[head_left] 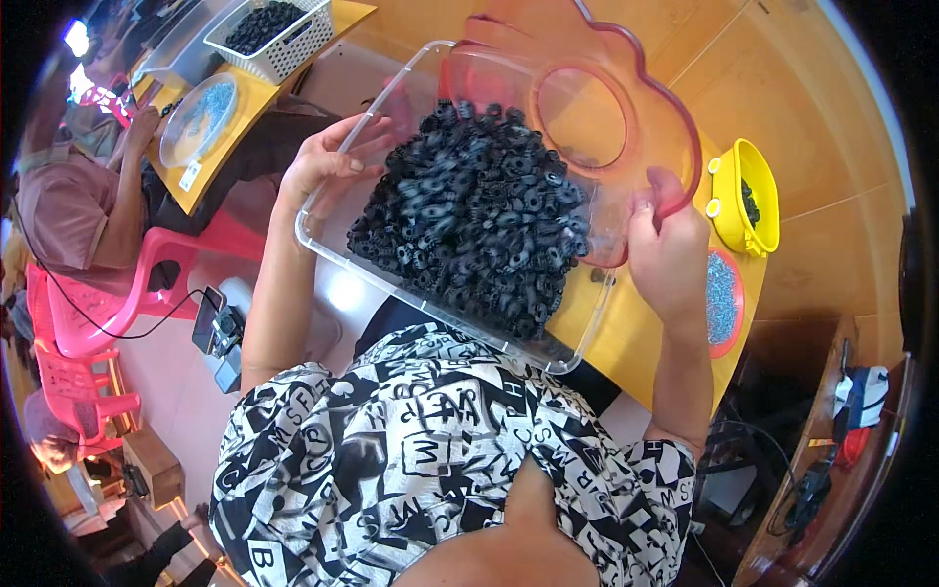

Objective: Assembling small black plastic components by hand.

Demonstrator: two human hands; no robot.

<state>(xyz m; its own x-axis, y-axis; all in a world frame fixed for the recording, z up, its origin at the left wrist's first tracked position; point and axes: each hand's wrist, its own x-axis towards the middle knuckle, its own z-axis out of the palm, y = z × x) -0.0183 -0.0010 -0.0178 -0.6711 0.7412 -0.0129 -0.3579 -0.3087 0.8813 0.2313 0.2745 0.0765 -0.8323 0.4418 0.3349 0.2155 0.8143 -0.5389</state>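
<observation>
Holding the clear tub [391, 285] by its left rim, the left hand [335, 161] has its thumb inside the wall and its fingers spread behind the plastic, as I see it on my remote feed. The right hand [668, 245] closes on the edge of a red see-through tray [636, 110] with a wavy rim, its thumb on the near side; I cannot tell whether that hand also touches the tub. Small black parts [479, 210] lie heaped in the tub, some of them blurred, in front of the wearer's patterned shirt [421, 440]. The tray overlaps the tub's far right corner. Beyond the right forearm, I see a yellow bowl [726, 191] with a few dark parts and a red dish [738, 293] of small grey-blue pieces on the yellow table [636, 354]. To my left, a co-worker [73, 210] sits near a white basket [293, 56] of black parts.
</observation>
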